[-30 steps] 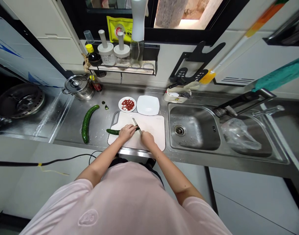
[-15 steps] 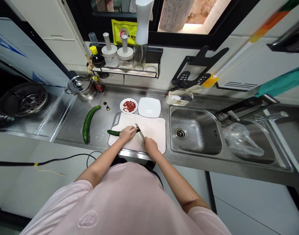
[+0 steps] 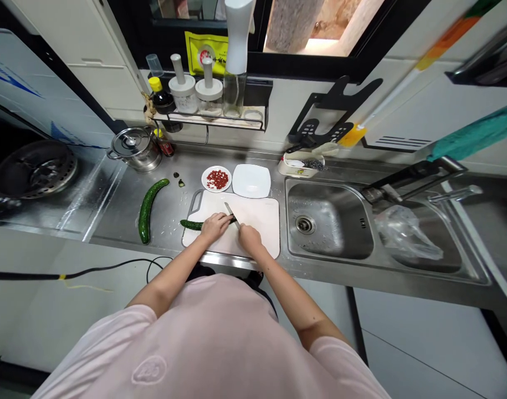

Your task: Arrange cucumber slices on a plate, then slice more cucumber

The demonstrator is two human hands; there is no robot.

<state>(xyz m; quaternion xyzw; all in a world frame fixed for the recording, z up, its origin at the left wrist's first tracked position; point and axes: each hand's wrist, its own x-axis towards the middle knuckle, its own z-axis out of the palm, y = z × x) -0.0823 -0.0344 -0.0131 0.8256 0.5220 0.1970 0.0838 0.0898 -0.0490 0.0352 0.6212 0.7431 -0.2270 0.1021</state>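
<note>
Left-hand grip [image 3: 215, 226] sits atop a cucumber [image 3: 190, 224] on the cutting board [image 3: 255, 221].

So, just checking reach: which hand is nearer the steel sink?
The right hand, holding the kitchen knife, is nearer: it sits over the white cutting board, left of the steel sink. The left hand is farther, on the cucumber.
</note>
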